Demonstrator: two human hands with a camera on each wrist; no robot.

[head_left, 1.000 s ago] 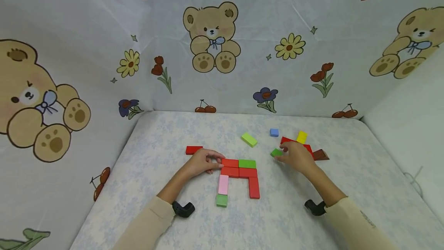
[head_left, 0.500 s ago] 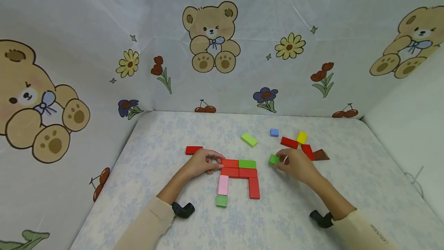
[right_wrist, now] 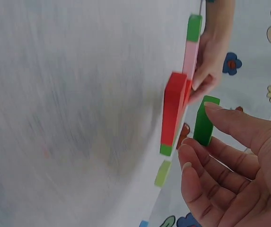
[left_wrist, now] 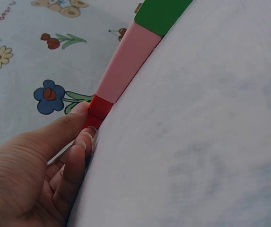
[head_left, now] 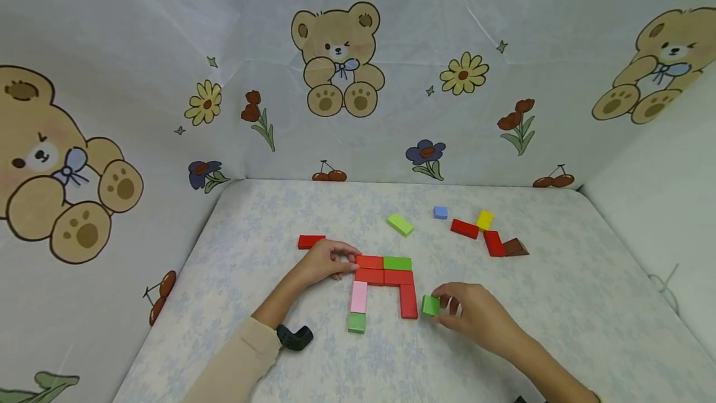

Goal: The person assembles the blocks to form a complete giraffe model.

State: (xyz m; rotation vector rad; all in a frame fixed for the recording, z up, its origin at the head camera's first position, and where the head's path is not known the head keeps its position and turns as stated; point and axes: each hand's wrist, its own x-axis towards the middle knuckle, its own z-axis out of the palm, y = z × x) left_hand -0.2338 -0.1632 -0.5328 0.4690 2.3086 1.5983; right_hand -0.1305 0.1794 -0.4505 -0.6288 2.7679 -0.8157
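My right hand (head_left: pixel 475 317) pinches a small green block (head_left: pixel 431 305) between thumb and fingers, just right of the lower end of an upright red block (head_left: pixel 409 301). In the right wrist view, the held green block (right_wrist: pixel 205 122) appears raised beside the row. My left hand (head_left: pixel 324 261) holds the left end of the upper red block (head_left: pixel 369 262), its thumb and fingertips against it. That block adjoins a green block (head_left: pixel 397 264), above two more red blocks (head_left: pixel 369 276). A pink block (head_left: pixel 359 297) and a green block (head_left: pixel 357 323) extend downward at the left.
One red block (head_left: pixel 311 242) lies behind my left hand. Farther back are a lime-green block (head_left: pixel 400 224) and a blue block (head_left: pixel 440 213). At the right lie a red block (head_left: pixel 464 229), a yellow block (head_left: pixel 485 220), another red block (head_left: pixel 494 244) and a brown wedge (head_left: pixel 514 247).
My right hand has picked the green block from near the loose pieces and carried it toward me and left, to beside the upright red block. My left hand has stayed in place.
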